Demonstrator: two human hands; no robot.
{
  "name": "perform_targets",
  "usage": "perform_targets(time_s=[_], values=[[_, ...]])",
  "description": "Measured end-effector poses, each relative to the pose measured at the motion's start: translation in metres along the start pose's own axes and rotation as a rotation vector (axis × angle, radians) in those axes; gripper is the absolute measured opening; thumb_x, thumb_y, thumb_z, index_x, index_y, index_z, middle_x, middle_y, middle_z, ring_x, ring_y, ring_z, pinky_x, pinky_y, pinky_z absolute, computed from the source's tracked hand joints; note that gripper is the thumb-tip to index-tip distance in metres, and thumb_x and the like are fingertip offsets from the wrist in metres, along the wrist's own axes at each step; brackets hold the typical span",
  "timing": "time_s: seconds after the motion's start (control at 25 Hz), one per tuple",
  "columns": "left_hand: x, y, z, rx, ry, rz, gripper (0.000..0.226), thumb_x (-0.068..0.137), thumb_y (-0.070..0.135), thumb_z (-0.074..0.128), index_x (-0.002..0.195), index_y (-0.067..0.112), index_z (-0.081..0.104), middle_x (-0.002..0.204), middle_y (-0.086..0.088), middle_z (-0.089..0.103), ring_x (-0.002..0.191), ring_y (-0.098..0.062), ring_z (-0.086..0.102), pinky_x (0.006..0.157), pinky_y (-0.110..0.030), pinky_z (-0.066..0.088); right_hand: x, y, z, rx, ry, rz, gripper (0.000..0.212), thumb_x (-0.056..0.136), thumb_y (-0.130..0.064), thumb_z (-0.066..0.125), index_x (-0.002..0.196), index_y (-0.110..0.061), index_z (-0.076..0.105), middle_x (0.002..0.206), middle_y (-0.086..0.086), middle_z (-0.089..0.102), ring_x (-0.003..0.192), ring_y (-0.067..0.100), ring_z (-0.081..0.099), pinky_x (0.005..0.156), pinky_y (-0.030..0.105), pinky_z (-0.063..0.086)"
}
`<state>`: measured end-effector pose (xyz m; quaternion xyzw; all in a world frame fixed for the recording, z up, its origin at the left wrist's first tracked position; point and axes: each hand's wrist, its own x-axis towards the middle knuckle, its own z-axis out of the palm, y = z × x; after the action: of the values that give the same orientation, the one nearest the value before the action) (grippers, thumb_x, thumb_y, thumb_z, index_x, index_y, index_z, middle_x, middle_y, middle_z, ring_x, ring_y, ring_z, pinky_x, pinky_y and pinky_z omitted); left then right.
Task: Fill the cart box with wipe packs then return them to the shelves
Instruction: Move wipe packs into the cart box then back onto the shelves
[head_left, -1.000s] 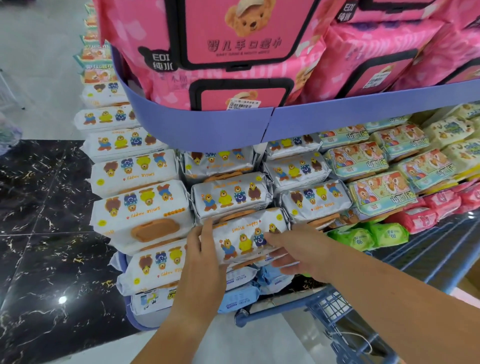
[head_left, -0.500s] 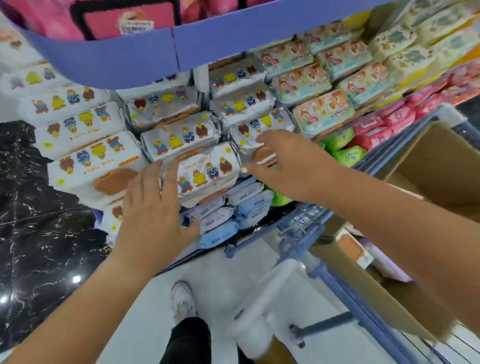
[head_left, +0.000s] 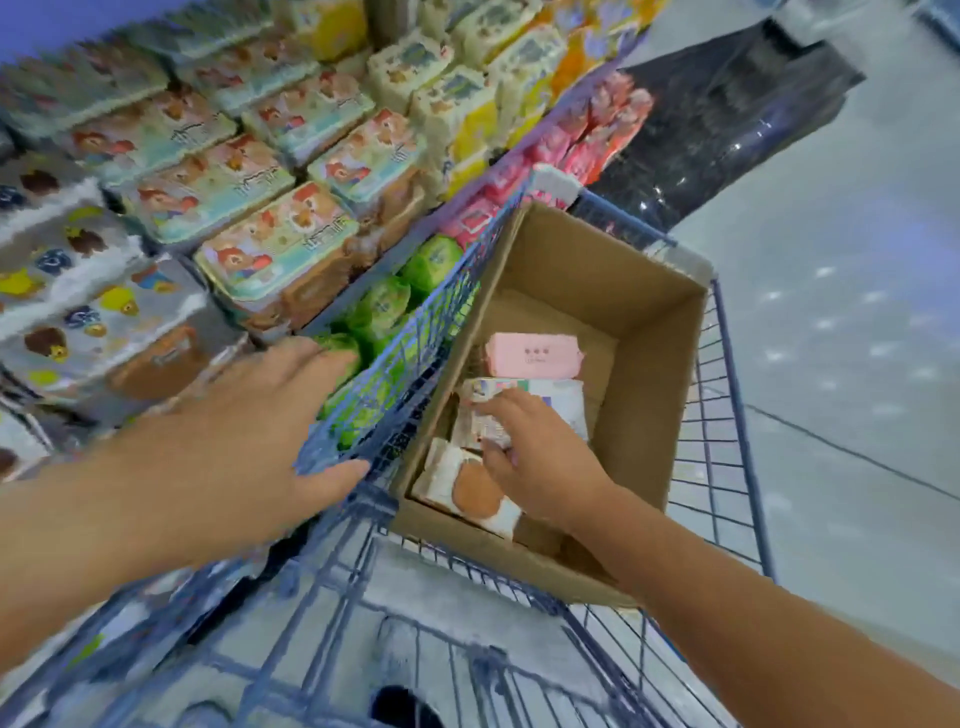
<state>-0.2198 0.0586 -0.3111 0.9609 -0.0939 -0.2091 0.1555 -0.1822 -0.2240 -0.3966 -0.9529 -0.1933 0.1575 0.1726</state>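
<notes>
An open cardboard box (head_left: 649, 374) sits in the blue wire cart (head_left: 727, 467). On its floor lie a pink wipe pack (head_left: 532, 355), a white printed wipe pack (head_left: 550, 395) and a white pack with a brown lid (head_left: 467, 486). My right hand (head_left: 540, 457) is down inside the box, with thumb and fingers closed on the near edge of the white printed pack. My left hand (head_left: 249, 431) hovers over the cart's left rim, fingers spread, holding nothing.
The shelf on the left holds rows of bear-print wipe packs (head_left: 275, 249), with green packs (head_left: 384, 306) pressed against the cart's side and pink packs (head_left: 608, 124) farther along. Light floor lies to the right. My shoe (head_left: 400, 665) shows through the cart's wire.
Both hands left the bear-print pack on the shelf. My view swung right and down to the cart. The right hand went into the box and took hold of the white printed pack.
</notes>
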Motion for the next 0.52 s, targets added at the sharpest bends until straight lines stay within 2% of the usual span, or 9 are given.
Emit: perform_targets(time_s=[0.08, 0.12, 0.2, 0.28, 0.36, 0.44, 0.52], values=[[0.046, 0.015, 0.005, 0.082, -0.089, -0.038, 0.101, 0.089, 0.071, 0.046, 0.16, 0.025, -0.01, 0.166, -0.001, 0.005, 0.149, -0.027, 0.028, 0.118, -0.041, 0.035, 0.012, 0.051, 0.021, 0.029, -0.131, 0.266, 0.038, 0.095, -0.021, 0.056, 0.13, -0.006, 0.054, 0.127, 0.013, 0.055, 0.116, 0.034, 0.054, 0.094, 0.043, 0.046], [0.069, 0.022, 0.009, 0.094, -0.1, -0.053, 0.102, 0.091, 0.066, 0.051, 0.159, 0.023, -0.012, 0.166, -0.006, 0.01, 0.145, -0.031, 0.037, 0.114, -0.044, 0.04, 0.02, 0.067, 0.031, 0.162, -0.167, 0.438, 0.042, 0.097, -0.023, 0.058, 0.134, -0.005, 0.051, 0.126, 0.014, 0.056, 0.115, 0.033, 0.055, 0.095, 0.041, 0.046], [0.11, 0.032, 0.022, 0.086, -0.049, -0.051, 0.098, 0.093, 0.056, 0.059, 0.159, 0.02, -0.004, 0.158, -0.018, 0.03, 0.126, -0.038, 0.055, 0.098, -0.049, 0.051, 0.042, 0.084, 0.05, 0.684, -0.155, 0.858, 0.043, 0.097, -0.029, 0.06, 0.133, -0.005, 0.053, 0.111, 0.01, 0.06, 0.102, 0.028, 0.06, 0.092, 0.039, 0.049], [0.136, 0.042, 0.036, 0.081, 0.023, -0.056, 0.093, 0.092, 0.048, 0.064, 0.157, 0.013, 0.007, 0.143, -0.025, 0.046, 0.11, -0.042, 0.062, 0.087, -0.049, 0.054, 0.063, 0.093, 0.072, 1.216, -0.117, 1.125, 0.031, 0.098, -0.036, 0.06, 0.116, -0.011, 0.055, 0.105, 0.01, 0.061, 0.102, 0.027, 0.062, 0.094, 0.038, 0.05], [0.149, 0.043, 0.044, 0.075, 0.081, -0.062, 0.091, 0.091, 0.044, 0.067, 0.156, 0.012, 0.011, 0.135, -0.024, 0.051, 0.104, -0.043, 0.062, 0.082, -0.048, 0.053, 0.085, 0.099, 0.096, 1.543, -0.04, 1.219, 0.027, 0.099, -0.04, 0.058, 0.109, -0.015, 0.059, 0.102, 0.009, 0.065, 0.092, 0.022, 0.065, 0.089, 0.036, 0.054], [0.152, 0.039, 0.047, 0.041, 0.113, -0.07, 0.094, 0.089, 0.047, 0.069, 0.157, 0.018, 0.01, 0.133, -0.018, 0.054, 0.099, -0.04, 0.062, 0.081, -0.05, 0.053, 0.105, 0.102, 0.122, 1.772, 0.1, 1.238, 0.038, 0.096, -0.044, 0.062, 0.122, -0.017, 0.065, 0.106, 0.004, 0.071, 0.089, 0.02, 0.069, 0.076, 0.032, 0.058], [0.149, 0.039, 0.044, -0.022, 0.084, -0.085, 0.098, 0.087, 0.05, 0.07, 0.158, 0.025, 0.008, 0.126, -0.01, 0.056, 0.089, -0.031, 0.063, 0.075, -0.051, 0.054, 0.122, 0.106, 0.152, 1.876, 0.285, 1.251, 0.055, 0.085, -0.043, 0.075, 0.132, -0.018, 0.064, 0.115, 0.004, 0.074, 0.098, 0.023, 0.073, 0.08, 0.041, 0.062]])
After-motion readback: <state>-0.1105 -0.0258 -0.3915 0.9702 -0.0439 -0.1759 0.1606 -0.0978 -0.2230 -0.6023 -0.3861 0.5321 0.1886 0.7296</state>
